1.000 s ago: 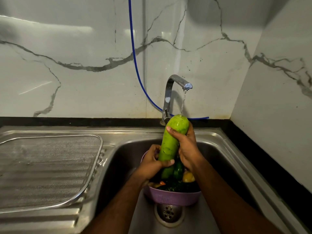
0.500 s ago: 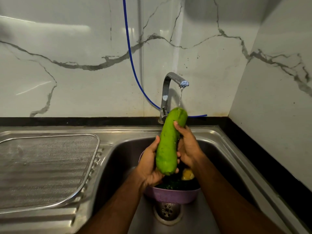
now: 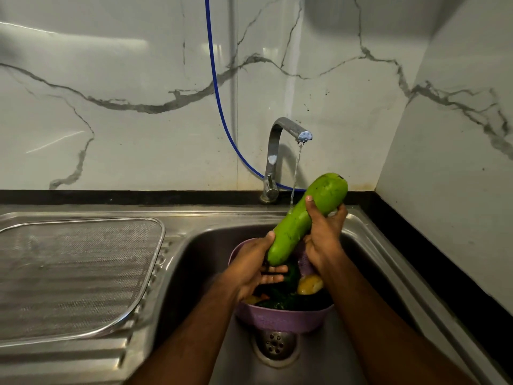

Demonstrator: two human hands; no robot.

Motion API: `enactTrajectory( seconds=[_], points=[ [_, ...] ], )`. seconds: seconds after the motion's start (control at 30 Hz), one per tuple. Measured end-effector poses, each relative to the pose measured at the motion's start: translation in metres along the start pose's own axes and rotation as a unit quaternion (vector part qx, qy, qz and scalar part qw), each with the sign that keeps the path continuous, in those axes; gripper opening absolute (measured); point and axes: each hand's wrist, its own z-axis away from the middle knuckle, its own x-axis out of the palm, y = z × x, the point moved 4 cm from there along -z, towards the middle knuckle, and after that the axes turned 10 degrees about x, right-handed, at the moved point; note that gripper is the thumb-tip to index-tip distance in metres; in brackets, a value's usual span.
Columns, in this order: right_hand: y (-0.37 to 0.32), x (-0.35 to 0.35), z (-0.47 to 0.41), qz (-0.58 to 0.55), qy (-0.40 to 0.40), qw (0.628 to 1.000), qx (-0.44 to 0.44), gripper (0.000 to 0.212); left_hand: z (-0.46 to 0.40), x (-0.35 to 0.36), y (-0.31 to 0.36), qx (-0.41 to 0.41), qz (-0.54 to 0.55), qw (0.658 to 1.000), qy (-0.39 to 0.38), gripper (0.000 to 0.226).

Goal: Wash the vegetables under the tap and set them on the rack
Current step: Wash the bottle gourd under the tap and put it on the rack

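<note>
A long light-green gourd (image 3: 298,222) is tilted over the sink, its top end up to the right, under the thin stream from the steel tap (image 3: 280,151). My right hand (image 3: 323,236) grips its upper half. My left hand (image 3: 256,263) cups its lower end, thumb on the side and fingers underneath. Below them a purple colander (image 3: 283,318) stands in the basin with dark greens and a yellow vegetable (image 3: 309,284) inside. The mesh rack (image 3: 75,273) lies on the drainboard at the left.
The steel sink basin (image 3: 200,262) has its drain (image 3: 273,344) just in front of the colander. A blue hose (image 3: 219,101) runs down the marble wall behind the tap. A wall closes off the right side.
The gourd has tipped from near upright to a slant, its top swinging right. My right hand moved up and right along it. My left hand slid down to its lower end.
</note>
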Motion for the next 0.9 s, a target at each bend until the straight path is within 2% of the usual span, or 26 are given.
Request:
enactTrajectory(
  seconds=[0.1,0.2,0.27,0.33,0.47,0.57,0.63,0.77,0.9],
  points=[
    [-0.002,-0.004,-0.003,-0.017,0.023,0.999,-0.021,0.087,-0.002,-0.002,-0.003,0.055,0.006,0.998,0.004,0.024],
    [-0.003,-0.004,-0.003,-0.032,0.026,0.999,-0.020,0.090,-0.004,-0.004,-0.004,0.134,-0.061,0.989,0.025,0.036],
    [-0.003,-0.002,-0.001,-0.033,0.010,0.999,-0.011,0.085,-0.006,-0.006,-0.004,0.168,-0.127,0.977,0.028,0.034],
    [-0.001,-0.002,-0.002,-0.025,-0.010,0.999,0.020,0.078,-0.008,-0.009,-0.001,0.178,-0.118,0.976,0.032,0.034],
    [0.003,-0.001,0.006,-0.063,-0.076,0.988,0.116,0.092,-0.011,-0.016,0.008,0.156,-0.090,0.983,0.045,0.036],
    [0.001,-0.002,0.008,-0.086,-0.100,0.984,0.117,0.078,-0.010,-0.018,0.005,0.109,-0.052,0.992,0.022,0.047],
    [0.001,-0.003,0.007,-0.077,-0.118,0.984,0.110,0.078,-0.009,-0.022,0.000,0.063,-0.028,0.997,0.024,0.056],
    [0.001,0.004,0.016,-0.002,-0.131,0.984,0.121,0.070,-0.010,-0.035,-0.008,-0.038,-0.002,0.997,0.068,0.067],
    [0.006,0.013,0.022,0.063,-0.146,0.980,0.124,0.045,-0.013,-0.047,-0.014,-0.097,0.025,0.990,0.098,0.066]
  ],
)
